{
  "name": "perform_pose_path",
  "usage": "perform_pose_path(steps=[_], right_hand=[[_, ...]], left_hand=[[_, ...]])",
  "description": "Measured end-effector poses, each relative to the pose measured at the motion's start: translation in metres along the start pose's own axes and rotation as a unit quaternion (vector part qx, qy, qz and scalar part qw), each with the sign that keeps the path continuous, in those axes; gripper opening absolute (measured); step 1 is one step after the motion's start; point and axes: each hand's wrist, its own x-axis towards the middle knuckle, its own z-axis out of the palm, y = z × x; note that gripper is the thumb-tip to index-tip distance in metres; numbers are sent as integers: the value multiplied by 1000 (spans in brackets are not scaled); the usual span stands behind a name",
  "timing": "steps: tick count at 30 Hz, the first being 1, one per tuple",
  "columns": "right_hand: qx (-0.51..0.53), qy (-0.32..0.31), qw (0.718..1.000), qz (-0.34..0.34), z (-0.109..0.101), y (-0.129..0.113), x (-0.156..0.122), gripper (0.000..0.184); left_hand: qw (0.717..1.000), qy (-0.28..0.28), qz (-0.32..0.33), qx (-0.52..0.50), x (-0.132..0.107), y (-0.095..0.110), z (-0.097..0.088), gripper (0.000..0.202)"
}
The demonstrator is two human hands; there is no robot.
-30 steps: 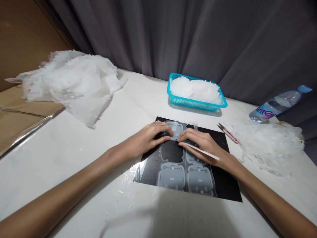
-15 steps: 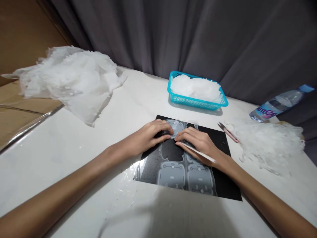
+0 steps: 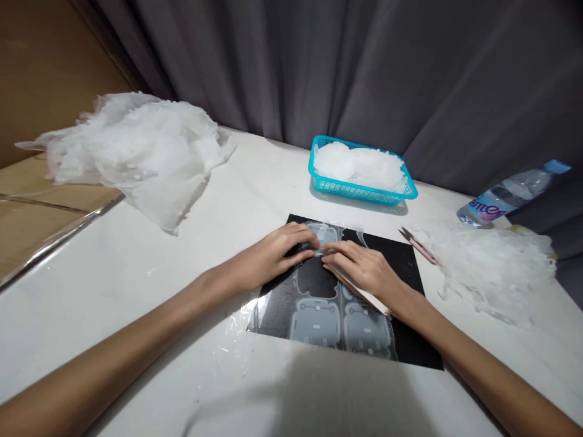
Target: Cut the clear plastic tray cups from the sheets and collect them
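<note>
Your left hand (image 3: 277,252) and right hand (image 3: 364,267) meet fingertip to fingertip, each grip pinched narrow on the far piece (image 3: 324,233) of the sheet (image 3: 341,328), which runs lengthwise straight away from you on the mat (image 3: 401,258).

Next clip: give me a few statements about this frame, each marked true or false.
1. The left hand and right hand both touch the clear sheet on the black mat. True.
2. The basket is empty. False: it holds white pieces.
3. The bottle stands upright. False: it lies on its side at the far right.
4. The snips lie by the mat's right edge, in neither hand. True.
</note>
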Motion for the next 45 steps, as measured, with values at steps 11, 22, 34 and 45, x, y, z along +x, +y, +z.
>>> perform_pose_path(steps=[11, 22, 34, 45], right_hand=[[65, 104, 992, 31, -11, -12, 10, 35], [73, 137, 986, 60, -7, -20, 13, 34], [104, 112, 984, 87, -4, -24, 13, 32], [118, 113, 984, 76, -6, -17, 9, 39]], left_hand=[[956, 109, -264, -63, -5, 32, 12, 45], [907, 179, -266, -272, -1, 38, 26, 36], [925, 152, -265, -226, 3, 24, 25, 28], [911, 158, -263, -275, 1, 36, 25, 36]])
